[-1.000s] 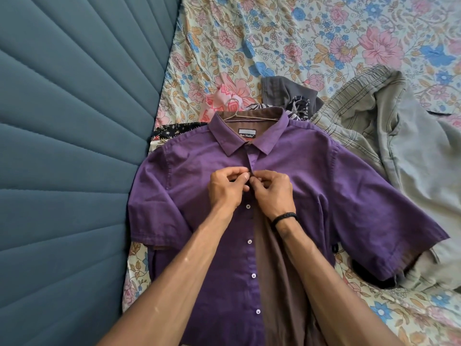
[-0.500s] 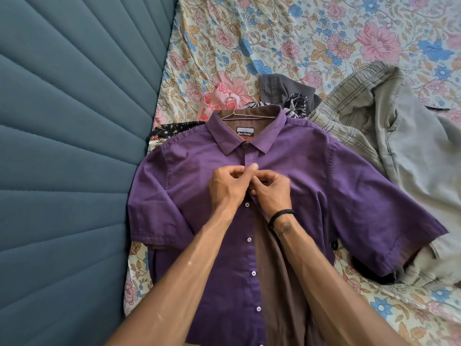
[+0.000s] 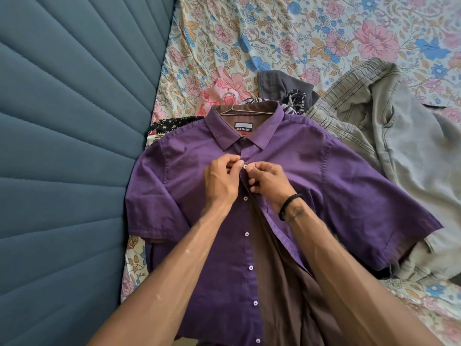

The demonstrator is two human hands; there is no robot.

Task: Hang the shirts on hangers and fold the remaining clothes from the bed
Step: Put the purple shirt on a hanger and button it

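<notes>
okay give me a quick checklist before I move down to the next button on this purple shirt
1. Hanger inside collar: ok, wire shows there.
2. Top button through its hole: cannot tell, fingertips crowd it.
3. Left hand and right hand pinching the placket: ok.
4. Next button in reach: ok, just below the hands.
5. Lower front of purple shirt closed: not ok, it gapes open.
</notes>
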